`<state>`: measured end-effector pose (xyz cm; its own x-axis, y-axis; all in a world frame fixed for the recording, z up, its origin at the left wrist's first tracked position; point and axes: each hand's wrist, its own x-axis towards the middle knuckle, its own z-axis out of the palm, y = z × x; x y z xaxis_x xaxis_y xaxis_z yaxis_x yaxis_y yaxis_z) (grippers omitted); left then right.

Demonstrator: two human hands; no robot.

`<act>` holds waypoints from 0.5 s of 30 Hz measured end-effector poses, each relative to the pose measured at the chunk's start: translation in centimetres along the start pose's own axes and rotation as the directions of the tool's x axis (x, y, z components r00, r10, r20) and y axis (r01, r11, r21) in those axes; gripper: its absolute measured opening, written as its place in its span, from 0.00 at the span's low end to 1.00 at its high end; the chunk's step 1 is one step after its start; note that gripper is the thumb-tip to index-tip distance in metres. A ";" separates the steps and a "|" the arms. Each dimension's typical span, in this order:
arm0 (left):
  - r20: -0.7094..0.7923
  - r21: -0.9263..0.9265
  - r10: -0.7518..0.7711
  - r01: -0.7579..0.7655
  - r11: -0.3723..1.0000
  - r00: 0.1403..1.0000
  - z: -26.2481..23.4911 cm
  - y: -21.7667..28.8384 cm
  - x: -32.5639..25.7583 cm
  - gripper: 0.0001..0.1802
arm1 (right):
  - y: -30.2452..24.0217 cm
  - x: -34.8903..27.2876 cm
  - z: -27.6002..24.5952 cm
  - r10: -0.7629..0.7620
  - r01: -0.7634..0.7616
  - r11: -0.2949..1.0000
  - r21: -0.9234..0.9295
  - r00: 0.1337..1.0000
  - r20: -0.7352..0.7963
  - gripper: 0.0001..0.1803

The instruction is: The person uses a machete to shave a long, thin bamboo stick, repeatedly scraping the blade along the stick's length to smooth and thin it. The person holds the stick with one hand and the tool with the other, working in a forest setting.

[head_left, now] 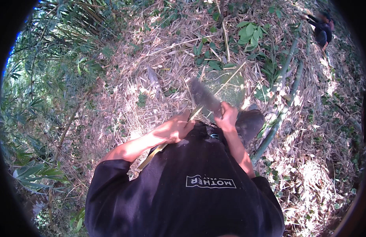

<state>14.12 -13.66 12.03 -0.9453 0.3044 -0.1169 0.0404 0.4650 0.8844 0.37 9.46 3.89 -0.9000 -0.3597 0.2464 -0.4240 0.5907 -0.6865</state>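
My left hand (176, 128) is closed round a thin yellowish strip (150, 157), probably split bamboo. The strip slants from beside my left forearm up past my fingers to the blade, and a thin pale length seems to carry on beyond it to the upper right. In my right hand (228, 117) is a broad-bladed knife (203, 94), its handle hidden by my fingers. The dark blade points up and left, lies against or just over the strip, and is slightly blurred. Both hands are close together in front of my dark shirt (183, 205).
A flat greenish stone (230, 85) lies beyond the knife. My dark shoe or knee (250, 122) shows beside my right hand. Long green bamboo poles (279, 118) lie to the right. Dry leaves cover the ground, with bushes (37, 102) at left. Another person (323, 29) is at the far right.
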 end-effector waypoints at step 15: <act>0.153 -0.191 -0.316 0.342 0.920 0.936 -2.9 2.0 -3.2 0.15 | 6.5 3.1 -1.4 0.540 -0.549 0.811 -0.202 0.836 -0.100 0.22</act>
<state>16.25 -16.08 15.52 -0.8483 0.2651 -0.4584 -0.3480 0.3734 0.8599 -5.30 13.18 1.19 -0.9912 0.0906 -0.0968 0.1293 0.8225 -0.5540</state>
